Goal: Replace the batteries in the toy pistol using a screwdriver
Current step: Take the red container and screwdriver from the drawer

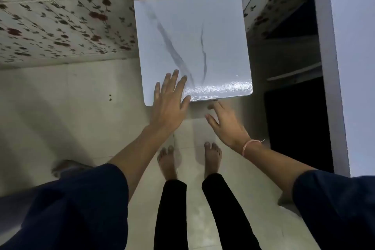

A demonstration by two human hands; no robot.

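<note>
Since neither the toy pistol, the screwdriver nor any batteries show anywhere in the frame, the task looks not yet begun: every step, from loosening the cover screw to swapping the cells and closing up, seems still to lie ahead. A person stands barefoot on the pale tiled floor (87, 111) and looks down at a small white worktop (213, 32) with grey marble-like streaks, set in the upper middle of the frame against a wall covered in flowered paper (60, 26). Nothing lies on it. The left hand (169, 103) reaches over the worktop's near left corner with its fingers spread, its grip released and holding nothing; whether the palm touches the surface cannot be told. The right hand (225, 122) hovers just below the near edge, fingers loosely curled, its grip likewise slack and empty; a thin pink band (248, 145) circles that wrist. Dark sleeves fill the lower corners. At the right of the frame stands a white cabinet (345, 46) with dark shelves. No brand, label or writing can be read on anything here.
</note>
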